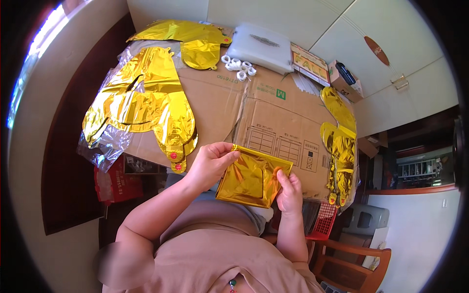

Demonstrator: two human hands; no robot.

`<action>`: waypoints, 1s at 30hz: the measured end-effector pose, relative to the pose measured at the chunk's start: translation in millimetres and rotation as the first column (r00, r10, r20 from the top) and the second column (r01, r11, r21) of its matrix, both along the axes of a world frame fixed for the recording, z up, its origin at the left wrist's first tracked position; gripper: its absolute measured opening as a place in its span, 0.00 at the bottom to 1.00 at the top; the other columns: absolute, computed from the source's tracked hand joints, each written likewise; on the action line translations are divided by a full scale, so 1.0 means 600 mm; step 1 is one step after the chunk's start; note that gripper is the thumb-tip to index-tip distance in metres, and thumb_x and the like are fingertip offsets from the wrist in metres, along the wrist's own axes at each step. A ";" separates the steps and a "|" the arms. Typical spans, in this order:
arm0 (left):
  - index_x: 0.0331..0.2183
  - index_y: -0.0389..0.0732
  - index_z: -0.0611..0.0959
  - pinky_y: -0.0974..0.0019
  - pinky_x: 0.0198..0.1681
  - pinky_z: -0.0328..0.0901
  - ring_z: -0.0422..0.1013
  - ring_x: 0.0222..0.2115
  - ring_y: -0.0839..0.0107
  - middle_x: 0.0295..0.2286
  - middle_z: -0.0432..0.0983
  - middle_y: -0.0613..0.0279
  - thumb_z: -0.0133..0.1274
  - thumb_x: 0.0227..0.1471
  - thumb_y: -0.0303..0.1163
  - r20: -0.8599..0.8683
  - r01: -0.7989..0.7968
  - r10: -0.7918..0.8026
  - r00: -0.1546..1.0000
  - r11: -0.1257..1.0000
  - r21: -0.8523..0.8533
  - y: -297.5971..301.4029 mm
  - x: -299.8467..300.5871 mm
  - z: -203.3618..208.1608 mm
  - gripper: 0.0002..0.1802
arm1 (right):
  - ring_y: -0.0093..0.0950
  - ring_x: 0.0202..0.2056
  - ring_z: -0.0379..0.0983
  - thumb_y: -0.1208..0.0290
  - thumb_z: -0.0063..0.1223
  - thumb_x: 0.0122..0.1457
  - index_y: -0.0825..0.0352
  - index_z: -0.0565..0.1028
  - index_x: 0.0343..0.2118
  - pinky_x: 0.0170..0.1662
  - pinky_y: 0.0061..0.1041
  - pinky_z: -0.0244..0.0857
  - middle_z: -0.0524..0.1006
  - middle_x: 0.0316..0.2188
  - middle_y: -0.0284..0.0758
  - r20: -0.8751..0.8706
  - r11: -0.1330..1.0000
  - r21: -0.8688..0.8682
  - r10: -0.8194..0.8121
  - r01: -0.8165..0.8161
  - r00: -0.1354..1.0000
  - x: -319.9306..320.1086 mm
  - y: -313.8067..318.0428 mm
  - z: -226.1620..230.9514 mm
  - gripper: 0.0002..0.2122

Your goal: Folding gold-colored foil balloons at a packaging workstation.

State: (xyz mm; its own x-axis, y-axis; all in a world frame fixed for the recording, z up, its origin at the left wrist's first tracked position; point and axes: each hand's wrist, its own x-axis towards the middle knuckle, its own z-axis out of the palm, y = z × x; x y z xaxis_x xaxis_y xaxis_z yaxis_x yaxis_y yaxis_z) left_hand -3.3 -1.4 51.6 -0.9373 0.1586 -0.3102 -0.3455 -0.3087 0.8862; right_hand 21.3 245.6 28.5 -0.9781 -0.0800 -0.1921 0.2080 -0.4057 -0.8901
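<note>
A folded gold foil balloon (246,179) is held up over the near edge of the cardboard-covered table. My left hand (211,163) pinches it at the upper left corner, thumb on top. At its right side my right hand (289,191) grips the foil, with the thumb lying on the front face. Flat gold foil balloons (141,105) lie piled on clear plastic at the left, with red round spots at their lower tips. Another gold foil balloon (200,46) is spread at the far left. Narrower folded gold foil balloons (342,146) rest along the right edge.
Cardboard (205,97) covers the table. White ribbon rolls (239,67) sit near a translucent plastic case (259,49) at the back. A small carton (346,80) holding a dark object stands back right. Below are a red basket (325,220) and a wooden chair (359,259).
</note>
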 end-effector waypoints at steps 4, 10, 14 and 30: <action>0.44 0.28 0.81 0.76 0.38 0.70 0.73 0.34 0.83 0.35 0.81 0.65 0.55 0.62 0.28 -0.032 -0.021 0.023 0.999 0.997 0.081 0.002 0.001 -0.005 0.13 | 0.16 0.40 0.72 0.70 0.57 0.64 0.70 0.76 0.47 0.47 0.18 0.64 0.79 0.37 0.29 -0.040 1.000 0.011 -0.019 0.020 0.999 -0.034 0.004 0.022 0.12; 0.44 0.28 0.80 0.77 0.38 0.69 0.72 0.33 0.84 0.34 0.80 0.66 0.54 0.62 0.27 -0.039 -0.061 0.065 0.997 0.993 0.098 0.007 0.004 -0.004 0.13 | 0.17 0.37 0.74 0.73 0.60 0.62 0.69 0.79 0.41 0.45 0.19 0.67 0.80 0.35 0.30 -0.017 0.999 -0.048 0.021 -0.022 1.000 -0.050 -0.001 0.000 0.07; 0.44 0.29 0.80 0.74 0.41 0.72 0.75 0.35 0.80 0.35 0.81 0.62 0.55 0.62 0.26 -0.033 -0.087 0.090 0.995 0.992 0.087 -0.001 0.004 -0.018 0.11 | 0.18 0.37 0.75 0.74 0.59 0.63 0.69 0.79 0.41 0.46 0.20 0.68 0.81 0.36 0.31 -0.035 0.996 -0.076 0.034 -0.036 0.999 -0.046 -0.019 0.005 0.07; 0.48 0.32 0.80 0.65 0.42 0.75 0.80 0.38 0.69 0.40 0.81 0.56 0.49 0.65 0.30 0.147 -0.025 -0.011 0.989 0.970 0.243 -0.017 -0.006 0.002 0.15 | 0.23 0.40 0.78 0.71 0.57 0.64 0.68 0.79 0.42 0.48 0.25 0.71 0.82 0.39 0.33 0.007 0.989 -0.109 0.107 -0.105 0.994 -0.050 -0.002 -0.021 0.08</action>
State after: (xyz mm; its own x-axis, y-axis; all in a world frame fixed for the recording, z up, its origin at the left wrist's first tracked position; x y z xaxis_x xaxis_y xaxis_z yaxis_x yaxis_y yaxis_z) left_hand -6.7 -11.5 52.8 -0.8861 0.2403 -0.3963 -0.4626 -0.5119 0.7238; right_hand -8.6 244.3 16.0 -0.9605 -0.2039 -0.1894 0.2662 -0.4742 -0.8392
